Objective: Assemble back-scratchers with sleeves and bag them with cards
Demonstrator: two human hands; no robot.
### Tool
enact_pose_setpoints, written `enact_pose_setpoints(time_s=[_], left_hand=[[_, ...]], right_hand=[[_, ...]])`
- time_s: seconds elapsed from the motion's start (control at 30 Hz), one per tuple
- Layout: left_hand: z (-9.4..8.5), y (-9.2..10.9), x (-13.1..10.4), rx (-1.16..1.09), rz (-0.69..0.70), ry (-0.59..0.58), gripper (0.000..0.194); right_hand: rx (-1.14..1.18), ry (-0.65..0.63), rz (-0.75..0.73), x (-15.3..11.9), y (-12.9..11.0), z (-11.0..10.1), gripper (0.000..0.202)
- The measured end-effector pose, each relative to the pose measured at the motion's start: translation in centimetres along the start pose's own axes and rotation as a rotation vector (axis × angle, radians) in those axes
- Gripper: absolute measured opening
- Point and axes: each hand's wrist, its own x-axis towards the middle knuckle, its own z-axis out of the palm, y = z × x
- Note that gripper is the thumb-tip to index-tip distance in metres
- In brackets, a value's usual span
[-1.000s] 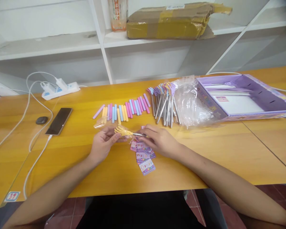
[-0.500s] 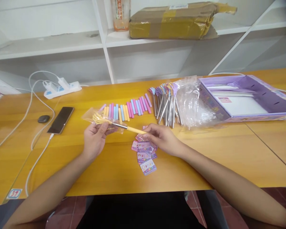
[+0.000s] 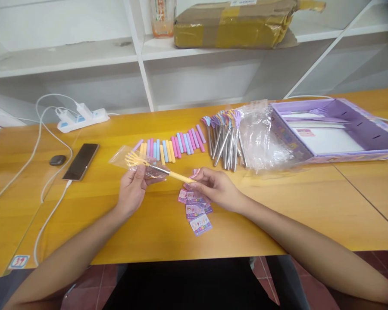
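Note:
A yellow back scratcher (image 3: 180,177) with a hand-shaped head and a metal shaft lies across between my two hands, above the table. My left hand (image 3: 132,187) is closed round its head end together with a clear plastic bag (image 3: 118,157). The fingers of my right hand (image 3: 215,187) pinch the end of the yellow handle. Beneath my right hand lies a loose pile of printed cards (image 3: 200,224) in pink and purple. Beyond my hands, coloured handle tubes (image 3: 157,150) form a row, with several hand-headed metal scratchers (image 3: 228,146) bundled at their right.
Clear plastic bags (image 3: 261,142) lie beside an open purple box (image 3: 330,144) at the right. On the left are a phone (image 3: 81,161), a small black object (image 3: 57,160) and a power strip (image 3: 84,120) with cables. A taped carton (image 3: 229,28) sits on the shelf behind.
The yellow back scratcher and both hands have shifted very slightly; the left hand's grip is a little changed. The view has tilted slightly. Both hands keep hold.

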Motion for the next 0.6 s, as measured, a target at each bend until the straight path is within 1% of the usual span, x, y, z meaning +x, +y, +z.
enact_pose_setpoints(time_s=[0.1, 0.2, 0.3, 0.37, 0.4, 0.5, 0.6], left_hand=[[-0.1, -0.3, -0.2, 0.036, -0.025, -0.037, 0.049], [0.0, -0.4, -0.9, 0.061, -0.059, -0.102, 0.047], [0.4, -0.4, -1.6, 0.108, -0.109, -0.207, 0.042], [0.7, -0.3, -1.9, 0.114, -0.123, -0.244, 0.04], [0.8, -0.2, -2.0, 0.101, -0.12, -0.236, 0.039], [0.9, -0.1, -1.8, 0.032, -0.095, -0.148, 0.038], [0.8, 0.0, -1.4, -0.011, -0.088, -0.115, 0.037]], right_hand=[[-0.021, 0.005, -0.025, -0.1, 0.0, 0.1, 0.048], [-0.066, 0.018, -0.057, -0.1, 0.3, 0.4, 0.048], [-0.054, -0.011, -0.066, -0.1, 0.3, 0.7, 0.044], [-0.022, -0.055, -0.057, -0.2, 0.0, 0.8, 0.04], [0.001, -0.087, -0.051, -0.3, -0.2, 0.8, 0.038], [0.099, -0.189, -0.043, -0.4, -1.0, 0.3, 0.033], [0.202, -0.228, -0.041, -0.2, -1.4, -0.3, 0.036]])
